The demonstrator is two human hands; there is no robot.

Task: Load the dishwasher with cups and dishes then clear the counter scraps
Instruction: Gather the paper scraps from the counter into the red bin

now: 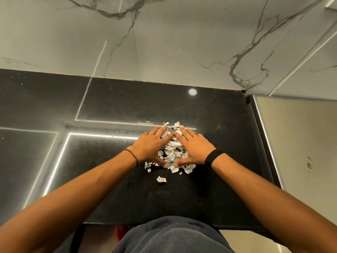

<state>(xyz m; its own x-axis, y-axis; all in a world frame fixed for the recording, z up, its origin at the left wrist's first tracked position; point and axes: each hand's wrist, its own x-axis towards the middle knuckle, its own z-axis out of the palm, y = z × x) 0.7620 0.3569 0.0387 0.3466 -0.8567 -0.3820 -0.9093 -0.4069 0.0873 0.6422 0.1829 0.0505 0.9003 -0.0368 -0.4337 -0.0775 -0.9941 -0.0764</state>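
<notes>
A pile of paper scraps (173, 152) sits heaped on a black counter (218, 143), just right of the counter's middle, penned in between a person's two bare hands. The left hand (151, 148) lies at the pile's nine o'clock and the right hand (193, 150) at its three o'clock. Both are flat, with fingers straight and spread, resting on the edges of the heap and gripping nothing. The forefingers angle toward each other over the pile's twelve o'clock side. The thumbs point inward along its six o'clock edge, their tips close together but apart.

One loose scrap (161, 179) lies on its own at about six o'clock, near the heap and clear of both hands. A few smaller bits trail off at seven o'clock.

A thin cord bracelet (134, 156) circles the left wrist, and a broad black wristband (212, 157) the right. A ring (194, 135) shows on a right-hand finger.

At twelve o'clock the counter meets a grey-veined marble wall (182, 42). Bright light strips (102, 136) and a round glare spot (192, 91) reflect in the polished top. Well off at three o'clock, a pale metal panel (300, 143) adjoins the counter's end. At six o'clock, the person's grey shirt (173, 236) fills the bottom of the view.
</notes>
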